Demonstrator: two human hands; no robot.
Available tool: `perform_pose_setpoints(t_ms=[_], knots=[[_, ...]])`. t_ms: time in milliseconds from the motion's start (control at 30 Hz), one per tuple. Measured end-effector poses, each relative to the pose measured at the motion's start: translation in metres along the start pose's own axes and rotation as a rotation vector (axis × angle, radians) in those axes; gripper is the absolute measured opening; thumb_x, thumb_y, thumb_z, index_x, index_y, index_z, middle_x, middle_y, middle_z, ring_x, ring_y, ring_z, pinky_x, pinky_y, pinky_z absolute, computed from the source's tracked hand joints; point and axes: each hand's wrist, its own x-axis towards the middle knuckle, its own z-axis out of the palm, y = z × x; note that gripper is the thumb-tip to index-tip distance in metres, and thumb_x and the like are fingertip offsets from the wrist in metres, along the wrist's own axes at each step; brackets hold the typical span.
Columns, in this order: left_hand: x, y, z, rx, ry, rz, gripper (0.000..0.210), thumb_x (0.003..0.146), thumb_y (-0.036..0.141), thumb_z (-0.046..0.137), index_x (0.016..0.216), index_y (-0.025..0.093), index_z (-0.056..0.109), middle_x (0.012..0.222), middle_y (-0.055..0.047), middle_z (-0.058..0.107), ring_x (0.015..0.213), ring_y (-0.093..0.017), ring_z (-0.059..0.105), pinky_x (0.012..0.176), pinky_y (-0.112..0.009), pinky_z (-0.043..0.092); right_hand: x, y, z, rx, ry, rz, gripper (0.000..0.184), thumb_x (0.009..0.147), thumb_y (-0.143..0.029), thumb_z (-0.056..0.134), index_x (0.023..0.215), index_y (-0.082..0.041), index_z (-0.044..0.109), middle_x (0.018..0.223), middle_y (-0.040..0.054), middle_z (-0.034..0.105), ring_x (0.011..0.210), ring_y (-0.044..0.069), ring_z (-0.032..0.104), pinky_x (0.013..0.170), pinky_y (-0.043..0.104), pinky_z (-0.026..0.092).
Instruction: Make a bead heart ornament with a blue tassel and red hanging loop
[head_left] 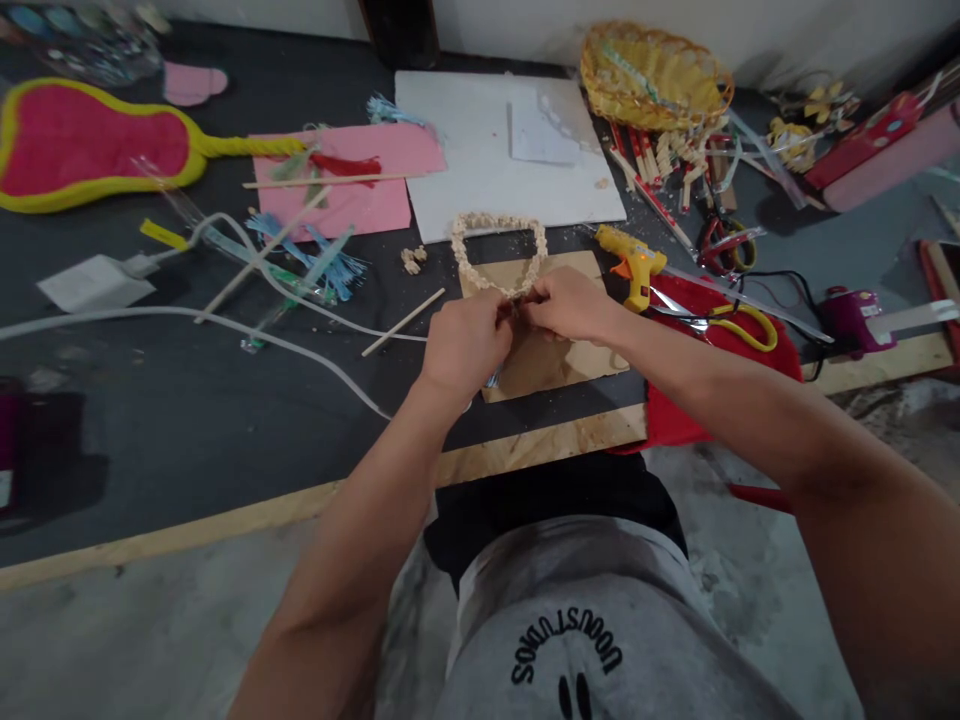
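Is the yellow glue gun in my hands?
No: the glue gun lies apart, while the left hand and right hand hold the beige loop.

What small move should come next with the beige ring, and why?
Probably press the near edge of the beige ring together with the fingertips: the left hand and right hand meet there above the cardboard, while the glue gun lies aside. Their grip is partly hidden.

Left hand point(466, 338) lies over the left side of the cardboard point(559, 365), knuckles up; fingers curled, tips partly hidden; right hand point(564, 303) is above the cardboard's middle, fingers bent inward; hands nearly meet; left forearm point(367, 500) approaches from the cardboard's near left; right forearm point(705, 385) crosses its right edge.
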Motion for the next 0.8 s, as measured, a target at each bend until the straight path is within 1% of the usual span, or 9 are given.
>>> perform_pose_setpoints(t_ms=[133, 267, 333, 400, 500, 567, 700, 800], knots=[[0.000, 0.001, 0.000, 0.035, -0.012, -0.014, 0.030, 0.090, 0.025, 0.049, 0.107, 0.018, 0.073, 0.101, -0.011, 0.077, 0.098, -0.029, 0.071, 0.084, -0.037, 0.052, -0.001, -0.002, -0.002, -0.034, 0.000, -0.007, 0.024, 0.079, -0.021, 0.057, 0.057, -0.016, 0.061, 0.046, 0.0009, 0.058, 0.048, 0.012, 0.055, 0.050, 0.023, 0.036], [0.000, 0.001, 0.000, 0.029, -0.017, -0.014, 0.030, 0.090, 0.026, 0.050, 0.107, 0.018, 0.074, 0.104, -0.011, 0.078, 0.100, -0.029, 0.072, 0.084, -0.037, 0.052, -0.002, -0.003, -0.004, -0.042, -0.013, -0.035, 0.025, 0.080, -0.021, 0.055, 0.057, -0.016, 0.062, 0.048, 0.0009, 0.058, 0.051, 0.012, 0.057, 0.052, 0.023, 0.037], [0.001, 0.000, -0.001, 0.018, -0.015, -0.017, 0.030, 0.089, 0.026, 0.051, 0.107, 0.019, 0.074, 0.104, -0.011, 0.078, 0.100, -0.029, 0.072, 0.084, -0.037, 0.052, -0.004, -0.004, -0.005, -0.065, -0.027, -0.042, 0.022, 0.081, -0.020, 0.055, 0.063, -0.015, 0.067, 0.050, 0.0008, 0.060, 0.054, 0.013, 0.058, 0.055, 0.023, 0.039], [0.001, 0.000, -0.001, 0.008, -0.019, -0.027, 0.030, 0.089, 0.026, 0.052, 0.107, 0.018, 0.074, 0.104, -0.011, 0.078, 0.100, -0.029, 0.072, 0.084, -0.037, 0.052, -0.006, -0.005, -0.005, -0.120, -0.011, -0.049, 0.019, 0.081, -0.020, 0.055, 0.075, -0.015, 0.072, 0.057, 0.0019, 0.064, 0.059, 0.014, 0.061, 0.058, 0.024, 0.041], [0.002, -0.001, 0.000, -0.012, -0.021, -0.014, 0.029, 0.089, 0.027, 0.052, 0.106, 0.018, 0.074, 0.104, -0.011, 0.078, 0.100, -0.029, 0.072, 0.084, -0.037, 0.052, -0.011, -0.006, -0.004, -0.256, 0.095, -0.087, 0.021, 0.083, -0.022, 0.058, 0.094, -0.016, 0.075, 0.082, 0.0059, 0.074, 0.077, 0.018, 0.066, 0.066, 0.027, 0.043], [0.003, -0.002, 0.000, -0.018, -0.018, 0.000, 0.028, 0.088, 0.026, 0.053, 0.105, 0.018, 0.074, 0.103, -0.011, 0.078, 0.099, -0.030, 0.072, 0.083, -0.038, 0.052, -0.014, -0.004, 0.000, -0.345, 0.137, -0.122, 0.023, 0.085, -0.022, 0.058, 0.100, -0.018, 0.074, 0.095, 0.0074, 0.076, 0.086, 0.021, 0.067, 0.070, 0.029, 0.043], [0.002, -0.003, 0.000, -0.014, -0.023, 0.007, 0.028, 0.088, 0.026, 0.054, 0.105, 0.017, 0.074, 0.101, -0.012, 0.078, 0.097, -0.030, 0.072, 0.082, -0.038, 0.051, -0.017, 0.000, 0.006, -0.441, 0.133, -0.167, 0.027, 0.088, -0.022, 0.054, 0.110, -0.019, 0.070, 0.099, 0.0080, 0.076, 0.088, 0.022, 0.067, 0.069, 0.030, 0.041], [0.001, -0.002, -0.002, -0.006, -0.033, -0.004, 0.028, 0.088, 0.026, 0.054, 0.105, 0.017, 0.074, 0.101, -0.012, 0.078, 0.097, -0.030, 0.071, 0.082, -0.039, 0.051, -0.017, 0.002, 0.009, -0.473, 0.141, -0.169, 0.026, 0.092, -0.025, 0.052, 0.111, -0.019, 0.069, 0.100, 0.0084, 0.076, 0.088, 0.022, 0.067, 0.067, 0.030, 0.038]])
